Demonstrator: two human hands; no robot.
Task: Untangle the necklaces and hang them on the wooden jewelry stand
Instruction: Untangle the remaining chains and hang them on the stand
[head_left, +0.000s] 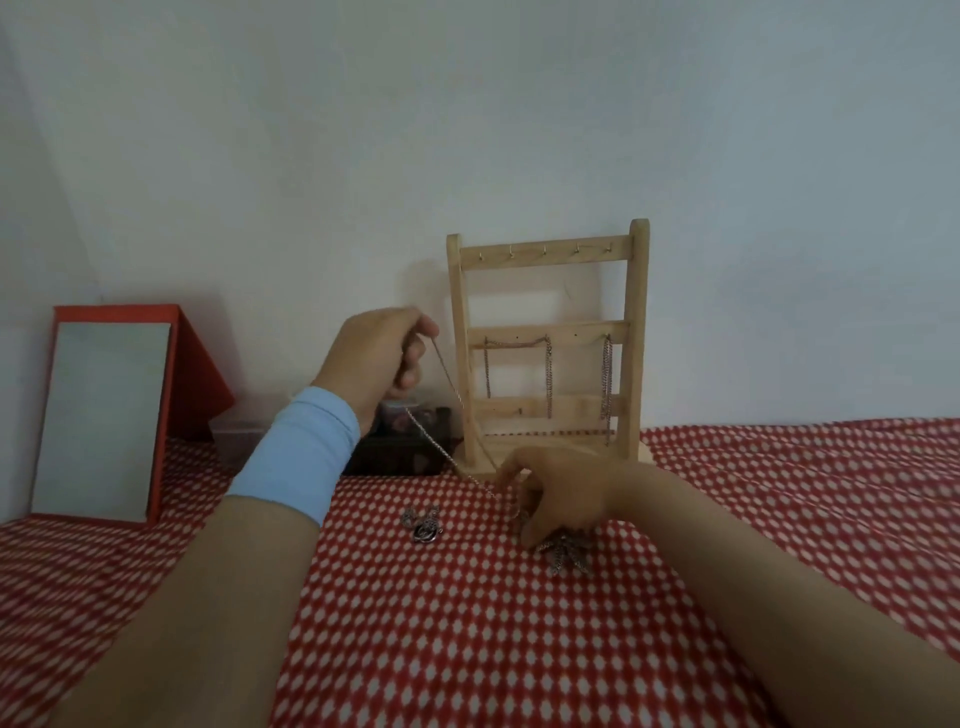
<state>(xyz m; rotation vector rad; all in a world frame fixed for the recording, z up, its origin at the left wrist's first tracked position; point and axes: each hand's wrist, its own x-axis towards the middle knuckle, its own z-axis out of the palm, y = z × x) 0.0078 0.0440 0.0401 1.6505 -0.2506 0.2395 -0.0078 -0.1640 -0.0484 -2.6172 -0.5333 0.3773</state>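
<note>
A wooden jewelry stand rises at the back of the table against the wall, with chains draped from its middle rail. My left hand is raised left of the stand and pinches one end of a thin silver necklace chain, stretched down and to the right. My right hand rests on the cloth before the stand's base and grips the chain's lower end above a tangled heap of chains. A small silver pendant piece lies on the cloth between my arms.
The table wears a red and white patterned cloth. A red-framed mirror leans at the back left. A clear plastic box and a dark box sit behind my left wrist. A blue band wraps that wrist.
</note>
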